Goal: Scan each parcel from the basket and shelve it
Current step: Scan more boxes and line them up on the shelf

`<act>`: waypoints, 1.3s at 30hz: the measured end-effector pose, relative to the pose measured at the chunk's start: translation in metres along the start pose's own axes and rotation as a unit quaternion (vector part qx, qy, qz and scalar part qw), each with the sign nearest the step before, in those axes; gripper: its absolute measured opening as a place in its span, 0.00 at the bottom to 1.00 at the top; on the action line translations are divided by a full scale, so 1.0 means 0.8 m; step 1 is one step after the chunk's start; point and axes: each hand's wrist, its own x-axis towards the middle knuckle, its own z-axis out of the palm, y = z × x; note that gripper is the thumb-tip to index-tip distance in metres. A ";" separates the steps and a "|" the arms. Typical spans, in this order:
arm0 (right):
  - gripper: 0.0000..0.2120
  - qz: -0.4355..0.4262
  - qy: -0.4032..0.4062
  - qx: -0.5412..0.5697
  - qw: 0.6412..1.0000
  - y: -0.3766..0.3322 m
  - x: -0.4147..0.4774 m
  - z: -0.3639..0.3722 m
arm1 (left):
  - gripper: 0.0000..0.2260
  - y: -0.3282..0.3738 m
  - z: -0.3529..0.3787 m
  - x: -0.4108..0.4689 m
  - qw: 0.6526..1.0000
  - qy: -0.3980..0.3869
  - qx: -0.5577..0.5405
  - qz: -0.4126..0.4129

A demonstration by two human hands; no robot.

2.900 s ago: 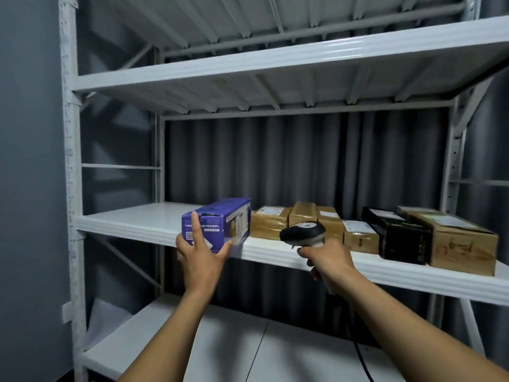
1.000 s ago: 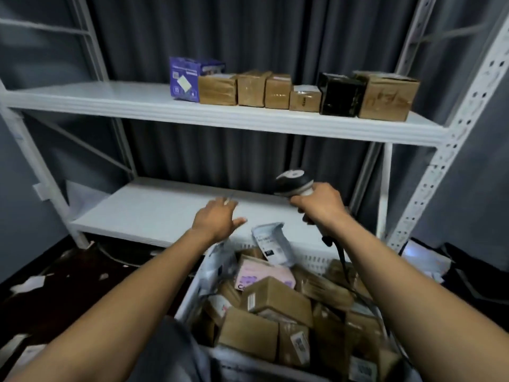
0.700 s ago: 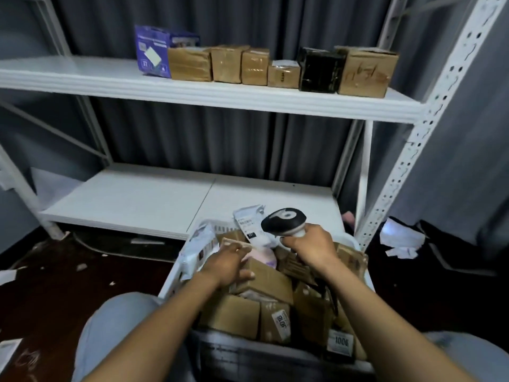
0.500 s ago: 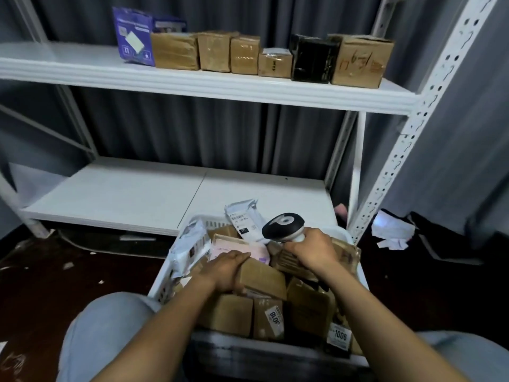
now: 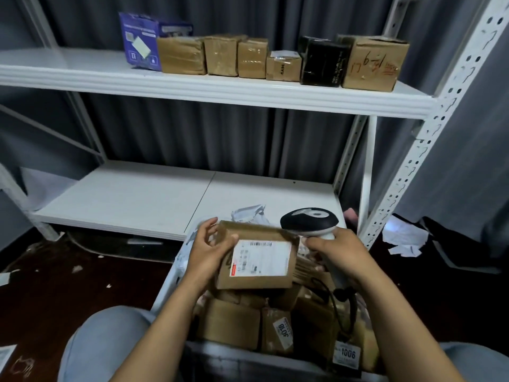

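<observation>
My left hand (image 5: 208, 250) grips the left end of a brown cardboard parcel (image 5: 256, 257), held above the basket with its white shipping label facing up. My right hand (image 5: 334, 253) is wrapped round the handle of a black-and-white barcode scanner (image 5: 308, 220), whose head sits just past the parcel's right corner. Under them the white basket (image 5: 168, 282) is packed with several more brown parcels (image 5: 231, 323). On the upper shelf (image 5: 214, 91) stand a purple box (image 5: 141, 41) and a row of several parcels (image 5: 248, 57).
The lower white shelf (image 5: 132, 197) lies behind the basket. A white perforated upright (image 5: 429, 128) rises at the right. The scanner's black cable (image 5: 344, 304) hangs over the basket. Paper scraps (image 5: 405, 241) lie on the dark floor. My knees in jeans (image 5: 104, 346) flank the basket.
My left hand let go of the purple box on the upper shelf, dropped to the basket, and lifted a brown parcel out. The scanner came down beside it.
</observation>
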 end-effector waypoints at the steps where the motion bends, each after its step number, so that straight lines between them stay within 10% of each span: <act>1: 0.09 -0.002 -0.004 0.000 1.000 -0.004 -0.001 0.000 | 0.27 0.005 0.001 -0.004 0.998 0.018 -0.055 -0.016; 9: 0.12 -0.025 0.020 0.087 0.996 -0.012 -0.008 0.001 | 0.20 0.030 0.023 -0.025 0.984 0.040 -0.163 -0.062; 14: 0.17 -0.019 0.076 0.123 0.989 -0.009 -0.001 -0.002 | 0.45 0.012 0.013 -0.027 0.993 -0.093 -0.027 -0.067; 24: 0.08 0.000 -0.014 0.076 0.997 -0.016 -0.007 -0.013 | 0.51 -0.003 -0.002 -0.023 0.996 0.049 0.055 -0.042; 39: 0.06 -0.012 -0.010 0.038 0.999 -0.045 -0.032 -0.036 | 0.52 -0.011 -0.006 -0.024 0.996 0.064 0.038 -0.047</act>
